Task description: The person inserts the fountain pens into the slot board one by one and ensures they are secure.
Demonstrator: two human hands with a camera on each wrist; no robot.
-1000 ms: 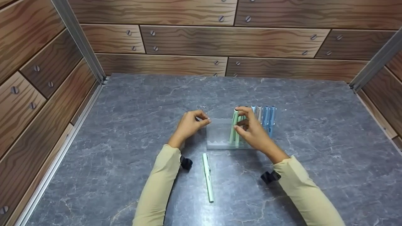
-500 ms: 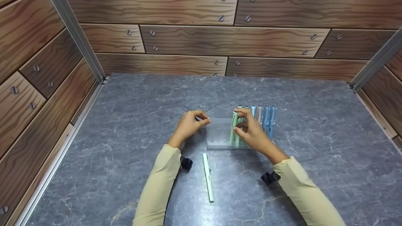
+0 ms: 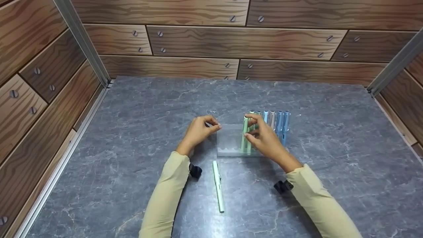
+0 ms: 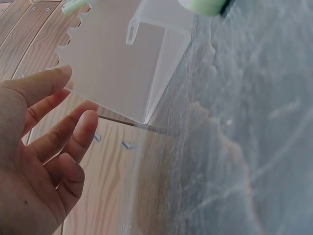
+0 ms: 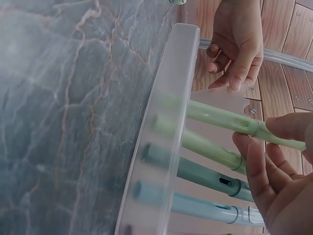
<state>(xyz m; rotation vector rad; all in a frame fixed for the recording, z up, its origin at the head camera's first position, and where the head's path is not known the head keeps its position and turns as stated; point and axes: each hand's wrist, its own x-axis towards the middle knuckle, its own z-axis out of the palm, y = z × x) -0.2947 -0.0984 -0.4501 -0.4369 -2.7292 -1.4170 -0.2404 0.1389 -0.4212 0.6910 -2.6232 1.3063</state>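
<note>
A frosted, see-through pen stand (image 3: 228, 138) with a notched upper edge rests on the table. My left hand (image 3: 202, 128) pinches its upper left corner between thumb and forefinger; the other fingers are loosely bent in the left wrist view. With thumb and fingertips, my right hand (image 3: 264, 137) holds a light green pen (image 5: 220, 117) near its upper end. That pen leans in the stand, its lower end behind the front lip. Right beside it stands a second green pen (image 5: 210, 149), then a dark teal pen (image 5: 210, 178) and a light blue pen (image 5: 200, 205).
Another pale green pen (image 3: 218, 186) lies on the grey marbled table (image 3: 148, 109), in front of the stand. Farther right in the stand are a greyish pen (image 3: 272, 119) and two blue pens (image 3: 283, 127). Wood-patterned walls (image 3: 198, 39) enclose the table.
The green pen in my right hand has shifted slightly left, away from its neighbour, and my right hand with it. My left hand stays at the stand's corner.
</note>
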